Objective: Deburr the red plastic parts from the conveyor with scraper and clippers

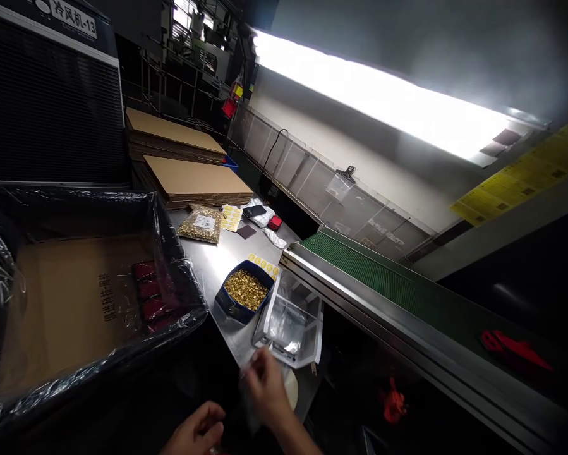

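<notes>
My right hand (268, 387) is pinched closed in front of the grey tray, slightly smeared by motion. A thin translucent plastic bag (251, 411) appears to hang from its fingers. Lower and to the left, my left hand (199, 431) has its fingers loosely curled, thumb apart, and nothing visible in it. The grey tray (320, 341) contains clear plastic bags (286, 325). Beside it stands a blue bin (231, 308) filled with small brass-coloured metal parts (246, 289). Partly behind my right hand is a pale round object (291, 388).
A plastic-lined box (56, 303) with dark red items (153, 291) stands left. Behind are a bag of brass-coloured parts (202, 224), a phone (254, 211), sticker sheets (231, 217) and cardboard stacks (198, 174). A green conveyor (369, 272) runs along the right, carrying a red object (515, 351).
</notes>
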A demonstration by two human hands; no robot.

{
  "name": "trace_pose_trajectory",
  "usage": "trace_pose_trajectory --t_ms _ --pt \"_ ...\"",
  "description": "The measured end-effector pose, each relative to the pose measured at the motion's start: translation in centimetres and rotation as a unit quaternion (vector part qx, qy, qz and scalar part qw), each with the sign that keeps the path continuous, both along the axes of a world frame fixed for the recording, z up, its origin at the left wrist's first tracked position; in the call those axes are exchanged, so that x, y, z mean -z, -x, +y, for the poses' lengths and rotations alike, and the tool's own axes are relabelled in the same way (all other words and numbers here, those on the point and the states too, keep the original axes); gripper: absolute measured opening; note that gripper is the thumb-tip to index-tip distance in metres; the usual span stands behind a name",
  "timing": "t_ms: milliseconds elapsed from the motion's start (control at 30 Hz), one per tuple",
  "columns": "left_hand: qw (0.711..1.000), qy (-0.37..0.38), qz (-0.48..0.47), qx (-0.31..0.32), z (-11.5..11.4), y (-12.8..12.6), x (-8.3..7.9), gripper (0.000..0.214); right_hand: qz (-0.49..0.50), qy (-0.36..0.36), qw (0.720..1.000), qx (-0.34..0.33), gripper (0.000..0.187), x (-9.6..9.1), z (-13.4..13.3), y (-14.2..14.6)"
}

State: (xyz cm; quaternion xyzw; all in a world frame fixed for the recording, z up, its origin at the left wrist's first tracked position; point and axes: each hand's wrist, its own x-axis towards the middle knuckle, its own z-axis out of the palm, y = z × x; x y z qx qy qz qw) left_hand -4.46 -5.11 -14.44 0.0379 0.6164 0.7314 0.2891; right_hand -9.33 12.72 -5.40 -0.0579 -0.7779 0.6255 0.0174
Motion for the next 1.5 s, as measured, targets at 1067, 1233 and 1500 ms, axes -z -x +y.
trace_pose_trajectory --t_ms 1067,1233,1500 --pt "0.949 0.018 -0.287 -0.131 -1.4 -4.9 -3.7 0.049 -0.197 0.123 0.957 -0.173 0.023 2.6 2.1 -10.4" --pt "0.943 0.098 -0.261 -0.178 -2.1 -6.0 -3.3 0.032 -0.138 0.018 0.942 -0.305 0.014 -0.4 1.5 -12.5" --pt "0.933 0.181 -0.242 -0.193 -1.9 -5.8 -4.1 0.029 -0.032 -0.128 0.943 -0.305 0.046 -0.7 0.4 -12.8"
